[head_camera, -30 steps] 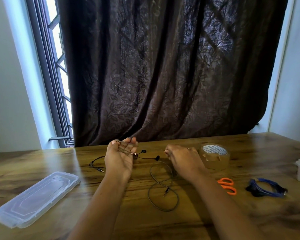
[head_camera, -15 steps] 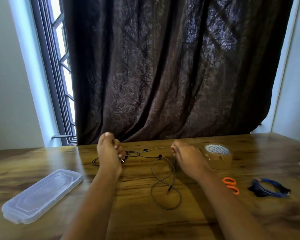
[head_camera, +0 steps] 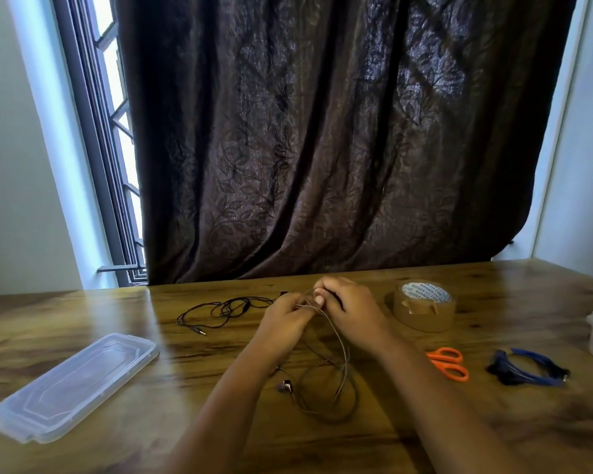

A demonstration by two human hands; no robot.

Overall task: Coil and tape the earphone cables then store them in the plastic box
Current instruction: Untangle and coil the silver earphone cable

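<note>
Slack of the grey earphone cable (head_camera: 342,338) is trailing from the pinching grips toward the person, its loop lying on the table (head_camera: 185,371) between the forearms, while the left hand (head_camera: 285,316) and right hand (head_camera: 350,307) are holding it side by side, equally near.

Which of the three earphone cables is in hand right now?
The grey-brown cable, pinched by the left hand and right hand, loops trailing down. The black cable lies loose at left; the blue cable lies bundled beyond the orange scissors.
</note>
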